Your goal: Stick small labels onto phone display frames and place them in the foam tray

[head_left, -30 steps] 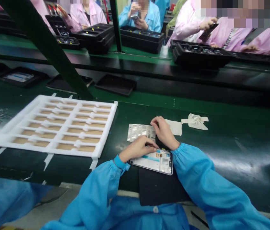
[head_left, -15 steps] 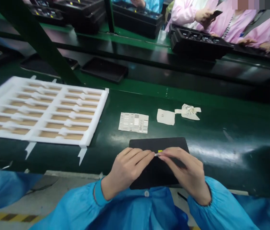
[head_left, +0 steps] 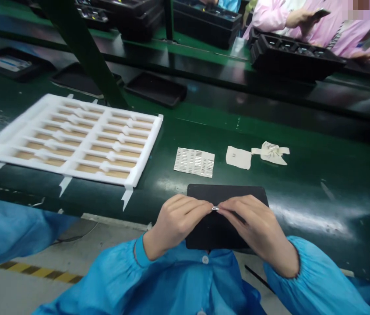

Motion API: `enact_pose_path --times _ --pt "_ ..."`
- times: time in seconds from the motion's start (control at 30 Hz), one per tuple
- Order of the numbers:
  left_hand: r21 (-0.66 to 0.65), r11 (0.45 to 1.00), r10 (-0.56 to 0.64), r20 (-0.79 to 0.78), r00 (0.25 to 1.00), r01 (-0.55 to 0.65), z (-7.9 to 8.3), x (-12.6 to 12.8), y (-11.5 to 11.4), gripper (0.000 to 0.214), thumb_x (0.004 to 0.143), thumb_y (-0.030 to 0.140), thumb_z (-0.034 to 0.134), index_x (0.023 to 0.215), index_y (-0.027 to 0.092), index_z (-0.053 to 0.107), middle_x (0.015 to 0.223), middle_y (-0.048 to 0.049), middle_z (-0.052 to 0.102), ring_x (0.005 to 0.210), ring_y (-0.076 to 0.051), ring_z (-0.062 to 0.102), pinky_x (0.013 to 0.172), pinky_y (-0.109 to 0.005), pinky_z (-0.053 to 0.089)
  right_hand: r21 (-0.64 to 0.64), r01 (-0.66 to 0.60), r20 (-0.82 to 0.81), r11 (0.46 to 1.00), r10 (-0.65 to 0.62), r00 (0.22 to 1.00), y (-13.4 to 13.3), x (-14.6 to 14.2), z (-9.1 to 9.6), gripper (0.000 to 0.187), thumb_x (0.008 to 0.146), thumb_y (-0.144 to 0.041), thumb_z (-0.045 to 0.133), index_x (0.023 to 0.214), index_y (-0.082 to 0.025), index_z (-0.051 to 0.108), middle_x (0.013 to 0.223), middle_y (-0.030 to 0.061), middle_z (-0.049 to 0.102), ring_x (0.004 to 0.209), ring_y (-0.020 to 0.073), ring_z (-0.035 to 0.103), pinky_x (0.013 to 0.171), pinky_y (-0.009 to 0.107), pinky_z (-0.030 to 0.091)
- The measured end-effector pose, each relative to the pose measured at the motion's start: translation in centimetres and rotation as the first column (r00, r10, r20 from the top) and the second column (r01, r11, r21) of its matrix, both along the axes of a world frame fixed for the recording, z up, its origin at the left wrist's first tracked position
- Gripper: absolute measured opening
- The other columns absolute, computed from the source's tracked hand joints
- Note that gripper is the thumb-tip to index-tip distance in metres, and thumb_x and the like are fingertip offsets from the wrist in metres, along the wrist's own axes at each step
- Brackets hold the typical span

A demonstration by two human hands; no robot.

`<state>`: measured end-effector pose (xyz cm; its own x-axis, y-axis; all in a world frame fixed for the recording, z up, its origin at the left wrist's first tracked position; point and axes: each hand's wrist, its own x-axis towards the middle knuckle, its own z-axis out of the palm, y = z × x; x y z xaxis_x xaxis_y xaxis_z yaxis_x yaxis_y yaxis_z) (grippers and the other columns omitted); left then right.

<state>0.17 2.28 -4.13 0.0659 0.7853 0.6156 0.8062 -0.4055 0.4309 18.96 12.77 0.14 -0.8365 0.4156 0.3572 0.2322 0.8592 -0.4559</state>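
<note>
Between the fingertips of both my hands is a small silvery-white piece [head_left: 215, 208], too small to name. My left hand [head_left: 180, 223] pinches its left end, fingers pressed together. On its other end my right hand [head_left: 260, 225] closes with thumb and index finger. Both hands are above a flat black pad [head_left: 226, 191], which lies at the bench's front edge and is partly covered by them. Just beyond the pad lies a sheet of small silvery strips [head_left: 194, 162]. Right of that sheet are a cream paper square [head_left: 238, 157] and a crumpled paper piece with tape [head_left: 273, 153].
A white foam tray with slots [head_left: 82, 144] is taped to the green bench at left. Black trays [head_left: 156, 89] lie behind it, under a slanted green post [head_left: 86, 54]. Across the bench, people in pink sleeves [head_left: 266, 17] are beside black bins [head_left: 294, 57].
The view has shifted, so the bench things appear farther right and slightly higher. A small yellow spot near my fingertips no longer shows. Both hands still pinch the small piece.
</note>
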Motion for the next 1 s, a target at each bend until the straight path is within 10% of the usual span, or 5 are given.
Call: enact_pose_path --times 0.43,0.7,1.0 --pt "0.070 0.998 0.000 -0.065 0.998 0.005 -0.2 -0.2 0.1 0.018 0.097 0.011 0.052 0.109 0.014 0.065 0.102 -0.0037 0.075 0.084 -0.015 0.069 0.068 -0.028 0.050 0.054 -0.049 0.221 0.997 0.036 0.975 -0.6 -1.3 1.4 0.017 0.097 -0.009 0.050 0.111 -0.013 0.060 0.096 0.0089 0.070 0.084 0.0214 0.064 0.075 0.036 0.049" --pt "0.069 0.998 -0.006 -0.083 0.997 0.012 -0.4 -0.3 0.3 0.019 0.097 0.011 0.049 0.105 0.014 0.066 0.102 -0.0032 0.075 0.085 -0.015 0.070 0.068 -0.028 0.050 0.192 0.094 -0.071 0.977 -0.082 0.994 -1.9 0.6 -1.5 0.036 0.089 -0.007 0.064 0.123 -0.016 0.061 0.125 0.0146 0.065 0.113 0.0268 0.062 0.092 0.043 0.051" --pt "0.001 1.000 -0.023 -0.087 0.996 0.023 0.2 -0.2 -0.1 0.019 0.099 0.012 0.046 0.105 0.014 0.064 0.101 -0.0040 0.075 0.086 -0.015 0.069 0.069 -0.028 0.051 0.372 -0.054 -0.036 0.927 0.073 0.997 -1.5 1.4 -4.4 0.029 0.090 -0.005 0.060 0.119 -0.012 0.063 0.129 0.0128 0.064 0.126 0.0271 0.054 0.102 0.045 0.046"
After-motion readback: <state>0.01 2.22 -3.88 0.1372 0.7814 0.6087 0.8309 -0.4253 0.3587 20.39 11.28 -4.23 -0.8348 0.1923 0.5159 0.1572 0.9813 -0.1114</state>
